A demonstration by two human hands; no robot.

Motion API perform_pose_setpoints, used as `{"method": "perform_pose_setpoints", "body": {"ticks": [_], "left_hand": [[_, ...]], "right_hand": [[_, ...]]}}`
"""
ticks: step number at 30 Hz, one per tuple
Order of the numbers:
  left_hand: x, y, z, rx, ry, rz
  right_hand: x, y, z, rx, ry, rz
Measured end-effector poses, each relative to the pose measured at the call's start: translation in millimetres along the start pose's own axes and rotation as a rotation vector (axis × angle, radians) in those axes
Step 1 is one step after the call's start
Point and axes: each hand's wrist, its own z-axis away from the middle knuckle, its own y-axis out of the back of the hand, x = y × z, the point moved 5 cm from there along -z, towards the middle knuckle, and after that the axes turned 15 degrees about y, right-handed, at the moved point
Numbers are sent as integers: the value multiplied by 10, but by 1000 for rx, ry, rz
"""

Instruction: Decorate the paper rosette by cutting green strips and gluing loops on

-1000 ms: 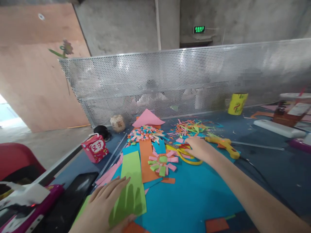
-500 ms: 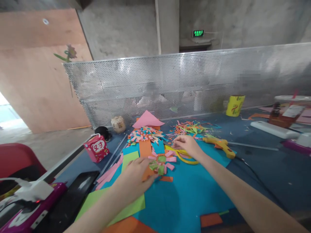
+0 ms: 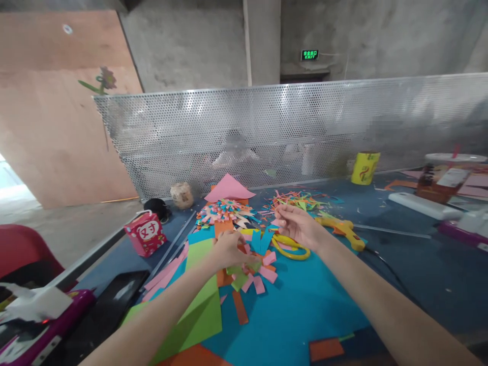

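Observation:
My left hand (image 3: 231,252) is curled over a paper flower with pink petal strips (image 3: 269,274) and green pieces (image 3: 239,280), its fingers hiding part of the middle. My right hand (image 3: 299,226) hangs to the right of the flower, thumb and fingertips pinched together; what they hold, if anything, I cannot make out. Cut blue paper strips (image 3: 262,242) lie between the hands. A yellow looped scissor handle or cord (image 3: 293,252) rests just below my right hand. A loose orange strip (image 3: 240,307) lies on the blue paper sheet (image 3: 290,310) in front of the flower.
A yellow glue gun (image 3: 345,233) lies to the right, its cord trailing forward. Behind are a heap of fringed paper (image 3: 224,211) and thin paper scraps (image 3: 301,199). Leftward stand a pink box (image 3: 147,233) and a black phone-like slab (image 3: 114,300). A perforated metal screen (image 3: 198,132) closes the back.
The flower has shifted towards me and tilted with my left hand on it. The orange strip has turned and moved left. My right hand has moved slightly, with its fingertips raised.

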Motion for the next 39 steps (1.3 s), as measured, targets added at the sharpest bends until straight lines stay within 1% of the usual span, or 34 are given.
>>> {"method": "perform_pose_setpoints", "body": {"ticks": [2,5,9,11,14,16,18,20,21,22,25,27,29,31,35,39], "left_hand": [[24,-21,-11,-1,5,17],[40,-16,-29,-62,29,117],[44,76,-23,-168,36,316],[50,165,4,-183,12,416],[84,365,84,-100,-91,516],[104,487,154,-55,-139,589],[109,582,217,-10,-142,630],[107,647,272,52,-124,623],[109,665,297,76,-118,615],[115,670,321,85,-118,615],[155,622,387,45,-136,645],[188,569,430,17,-145,665],[211,516,464,17,-136,661],[221,463,486,17,-122,646],[217,377,493,-30,-123,657],[187,355,488,-48,-106,688]], "right_hand": [[-25,-18,11,-49,6,117],[-69,-26,28,-128,38,358],[-103,-3,49,-173,111,654],[-100,10,57,-184,132,753],[-83,11,74,-230,120,834],[-76,-16,93,-307,89,843],[-87,-59,118,-401,62,837],[-108,-114,141,-484,41,786],[-128,-139,145,-486,43,726],[-154,-160,143,-458,60,647],[-212,-198,125,-288,141,446],[-208,-246,130,-251,175,436],[-194,-295,139,-246,184,477],[-204,-310,138,-208,207,508],[-222,-270,119,-152,208,451],[-213,-217,108,-113,182,404]]}}
